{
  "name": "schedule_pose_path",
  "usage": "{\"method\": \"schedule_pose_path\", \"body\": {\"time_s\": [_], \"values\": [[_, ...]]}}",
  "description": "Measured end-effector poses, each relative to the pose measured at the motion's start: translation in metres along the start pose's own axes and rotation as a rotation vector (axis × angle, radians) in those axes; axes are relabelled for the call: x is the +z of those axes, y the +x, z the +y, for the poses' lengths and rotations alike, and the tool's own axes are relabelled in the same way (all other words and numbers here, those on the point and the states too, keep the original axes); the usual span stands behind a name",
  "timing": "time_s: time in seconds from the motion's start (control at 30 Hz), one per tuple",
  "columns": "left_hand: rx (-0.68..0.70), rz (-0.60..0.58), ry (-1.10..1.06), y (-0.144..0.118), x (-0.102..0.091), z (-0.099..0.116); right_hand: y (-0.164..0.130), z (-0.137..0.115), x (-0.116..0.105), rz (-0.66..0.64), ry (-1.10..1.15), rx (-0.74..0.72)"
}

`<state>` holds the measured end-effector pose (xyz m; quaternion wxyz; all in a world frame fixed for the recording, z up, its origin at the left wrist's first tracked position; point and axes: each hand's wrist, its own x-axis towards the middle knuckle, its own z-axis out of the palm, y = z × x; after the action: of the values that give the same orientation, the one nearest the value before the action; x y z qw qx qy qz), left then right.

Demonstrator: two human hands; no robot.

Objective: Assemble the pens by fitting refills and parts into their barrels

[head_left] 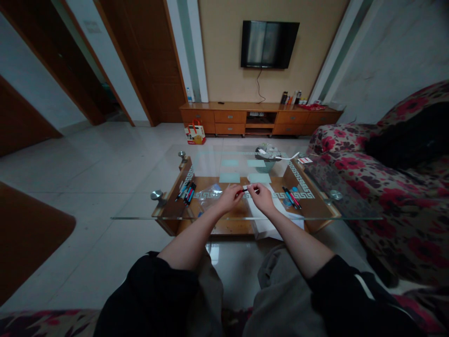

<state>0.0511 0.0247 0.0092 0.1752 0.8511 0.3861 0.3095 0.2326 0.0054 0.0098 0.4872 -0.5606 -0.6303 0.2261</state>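
Fingers [235,189] pinch a pen [245,190] at both ends; forearms [196,236] converge

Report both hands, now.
Left hand: closed, holding one end of a slim dark pen.
Right hand: closed, holding the pen's other end.

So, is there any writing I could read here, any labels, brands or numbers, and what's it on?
No text is readable.
Paper bag: printed, too small and blurred.
White-and-red card: marks too small.
Bottles: any labels too small.
Pens: any lettering too small.
Slim item between left hand and right hand: nothing legible.
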Motion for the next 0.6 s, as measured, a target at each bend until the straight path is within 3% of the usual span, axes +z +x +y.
{"method": "schedule_pose_path", "body": {"time_s": [0.23,0.43,0.6], "values": [[0.033,-0.027,-0.01,-0.001,-0.002,-0.001,0.001,0.003,-0.001,-0.023,-0.165,-0.108],[0.021,0.028,0.004,-0.003,0.0,-0.01,0.0,0.006,0.001,-0.042,-0.119,-0.062],[0.018,0.035,-0.002,-0.004,0.0,-0.011,0.0,0.008,0.002,-0.064,-0.131,-0.125]]}}
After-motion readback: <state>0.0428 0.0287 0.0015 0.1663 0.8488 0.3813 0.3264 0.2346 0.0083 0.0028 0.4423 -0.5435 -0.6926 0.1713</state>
